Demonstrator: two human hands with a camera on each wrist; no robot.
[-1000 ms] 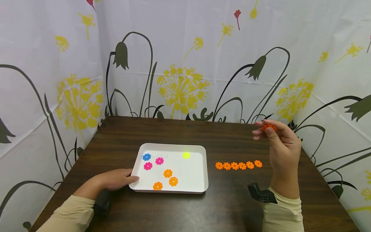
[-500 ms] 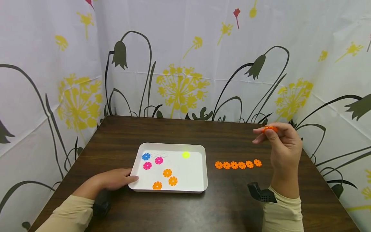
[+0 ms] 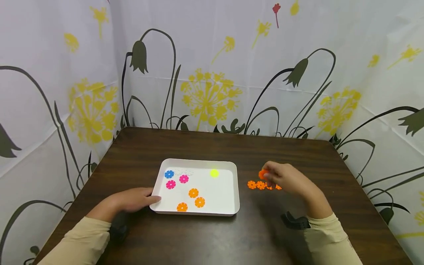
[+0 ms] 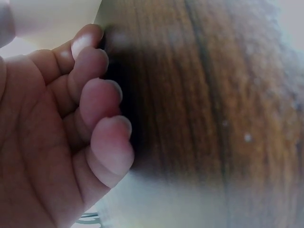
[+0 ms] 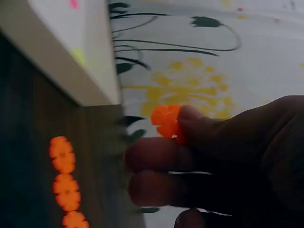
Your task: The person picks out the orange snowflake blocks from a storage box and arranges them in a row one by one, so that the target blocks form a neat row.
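My left hand (image 3: 130, 200) grips the left edge of a white tray (image 3: 220, 193), thumb over the rim. In the left wrist view its fingers (image 4: 111, 147) are curled, with the tray's pale wall behind them. My right hand (image 3: 286, 179) pinches an orange flower-shaped disc (image 5: 165, 121) between thumb and index finger. It is above a row of flat orange flower discs (image 3: 251, 184) on the table, hiding the row's right part. Inside the tray lie several orange discs (image 3: 193, 193), two pink ones (image 3: 183, 179), a blue one (image 3: 169, 174) and a yellow one (image 3: 214, 173).
Faint clear discs (image 3: 183, 172) lie near the tray's back wall. The dark wooden table (image 3: 198, 239) ends at a white curtain (image 3: 212, 55) printed with flowers. A black wrist camera (image 3: 294, 221) is strapped on the right wrist.
From the right, my right hand has moved left and down with its orange disc, now over the row of discs. The left hand stays at the tray; the head view has shifted slightly.
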